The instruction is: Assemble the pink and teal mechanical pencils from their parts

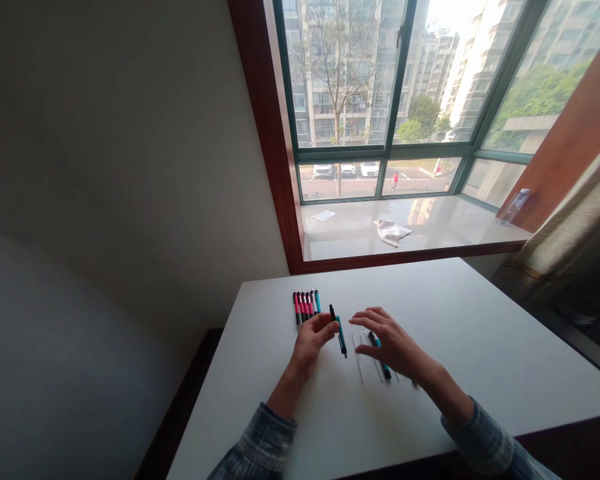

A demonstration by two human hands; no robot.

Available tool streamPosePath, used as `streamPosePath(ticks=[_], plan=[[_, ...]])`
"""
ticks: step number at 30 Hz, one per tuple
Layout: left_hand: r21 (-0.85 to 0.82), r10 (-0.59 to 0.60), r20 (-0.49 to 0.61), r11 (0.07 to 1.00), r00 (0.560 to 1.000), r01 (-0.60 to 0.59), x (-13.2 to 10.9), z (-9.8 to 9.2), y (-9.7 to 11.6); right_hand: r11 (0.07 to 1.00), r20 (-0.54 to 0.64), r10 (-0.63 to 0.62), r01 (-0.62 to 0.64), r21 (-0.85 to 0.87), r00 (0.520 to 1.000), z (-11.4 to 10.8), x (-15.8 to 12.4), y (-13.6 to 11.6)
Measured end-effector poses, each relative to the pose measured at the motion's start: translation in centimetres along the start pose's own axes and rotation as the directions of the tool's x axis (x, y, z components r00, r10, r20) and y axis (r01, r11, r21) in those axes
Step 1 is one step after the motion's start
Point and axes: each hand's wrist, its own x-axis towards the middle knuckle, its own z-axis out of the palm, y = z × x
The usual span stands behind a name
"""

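Observation:
Several pens with pink or teal barrels and black ends [305,308] lie side by side on the white table [480,333], at its far left. My left hand [311,343] has curled fingers, with the tips against or just beside a teal-and-black pen [339,332]. I cannot tell whether it grips that pen. My right hand [393,345] hangs with fingers spread just right of it. Under that palm lie a second teal pen [384,365] and several thin, clear plastic strips [359,357]. The hand partly hides both.
My sleeves [257,447] enter at the bottom edge of the view. Beyond the table is a white window sill [350,233] holding a crumpled cloth [393,231], a sheet of paper [323,215] and a plastic bottle [514,207]. A curtain [560,240] hangs at the right.

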Motion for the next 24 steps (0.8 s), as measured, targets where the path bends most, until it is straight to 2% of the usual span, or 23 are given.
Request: streamPosePath(ticks=[3,6,15,20,24], plan=[[-0.032,-0.002,-0.065,0.999,0.998,0.0,0.2,0.1,-0.1,0.999,0.078,0.016,-0.014,-0.031,0.997,-0.5,-0.5,1.1],[-0.04,-0.007,-0.073,0.999,0.997,0.004,0.5,0.1,-0.2,0.999,0.127,0.034,-0.028,-0.045,0.991,-0.2,-0.8,1.3],[0.044,0.027,-0.101,0.999,0.994,-0.023,0.8,-0.2,-0.5,0.994,0.184,0.102,-0.093,-0.055,0.978,0.8,-0.3,0.6],[0.111,0.047,-0.108,0.993,0.993,-0.035,0.7,-0.2,-0.5,0.993,0.157,0.108,-0.113,0.021,0.982,0.6,-0.4,0.5],[0.178,0.078,-0.068,0.982,0.995,-0.065,0.5,0.1,0.0,0.977,0.042,0.134,-0.139,0.16,0.99,0.1,0.0,0.4]])
